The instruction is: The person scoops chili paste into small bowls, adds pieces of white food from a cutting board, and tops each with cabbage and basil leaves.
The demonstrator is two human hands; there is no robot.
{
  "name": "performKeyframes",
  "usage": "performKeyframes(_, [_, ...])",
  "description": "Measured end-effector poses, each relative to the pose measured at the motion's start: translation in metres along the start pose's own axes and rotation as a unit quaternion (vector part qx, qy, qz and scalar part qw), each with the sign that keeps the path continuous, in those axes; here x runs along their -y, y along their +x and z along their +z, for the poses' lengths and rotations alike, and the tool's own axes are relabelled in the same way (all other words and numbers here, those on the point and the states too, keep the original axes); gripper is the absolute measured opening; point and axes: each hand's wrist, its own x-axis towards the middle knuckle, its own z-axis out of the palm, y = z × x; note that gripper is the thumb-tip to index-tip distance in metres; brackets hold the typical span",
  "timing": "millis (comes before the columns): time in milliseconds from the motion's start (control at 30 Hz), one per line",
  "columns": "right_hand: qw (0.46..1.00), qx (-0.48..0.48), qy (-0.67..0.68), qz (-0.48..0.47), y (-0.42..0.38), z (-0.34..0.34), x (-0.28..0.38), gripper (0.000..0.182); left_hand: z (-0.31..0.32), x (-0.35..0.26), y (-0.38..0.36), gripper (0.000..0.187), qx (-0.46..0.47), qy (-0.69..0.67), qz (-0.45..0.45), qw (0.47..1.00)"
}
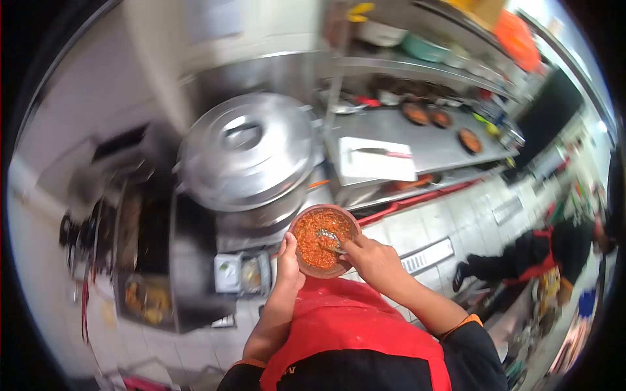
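A round reddish-brown bowl (357, 229) is held in front of my red apron. Chunky red-orange chili paste (316, 251) fills much of it. My left hand (289, 264) grips the bowl's left side, with the thumb along the rim. My right hand (377, 260) is closed on the handle of a metal spoon (328, 234) at the bowl's right edge. The spoon's head rests in the paste. My right fingers are partly hidden behind the hand itself.
A large lidded steel pot (251, 153) stands just beyond the bowl. Right of it, a steel counter (437, 146) carries a white cutting board (365, 168) with a knife (381, 152) and several dark bowls. A fryer (147, 228) is at left. Another person (521, 257) in a red apron stands at right.
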Motion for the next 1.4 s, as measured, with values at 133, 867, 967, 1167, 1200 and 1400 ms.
performKeyframes(133, [0.994, -0.044, -0.074, 0.07, -0.056, -0.074, -0.116, 0.013, 0.111, 0.077, 0.056, 0.061, 0.146, -0.04, -0.183, 0.971])
performKeyframes(867, [0.947, -0.038, -0.208, 0.241, -0.115, -0.238, -0.622, 0.008, 0.552, 0.321, 0.367, 0.069, 0.449, 0.232, -0.458, 0.731])
performKeyframes(967, [0.939, -0.001, -0.14, 0.314, -0.12, -0.246, -0.657, 0.009, 0.588, 0.343, 0.402, 0.07, 0.429, 0.233, -0.418, 0.766])
performKeyframes(1167, [0.933, -0.061, -0.063, 0.349, -0.104, -0.209, -0.723, 0.012, 0.622, 0.408, 0.445, 0.071, 0.329, 0.147, -0.266, 0.894])
performKeyframes(1200, [0.934, -0.071, -0.055, 0.346, -0.098, -0.204, -0.737, 0.012, 0.627, 0.417, 0.446, 0.072, 0.305, 0.119, -0.258, 0.909])
performKeyframes(1400, [0.955, 0.038, -0.015, 0.293, -0.067, -0.265, -0.863, 0.023, 0.644, 0.473, 0.462, 0.072, 0.334, -0.201, -0.29, 0.874])
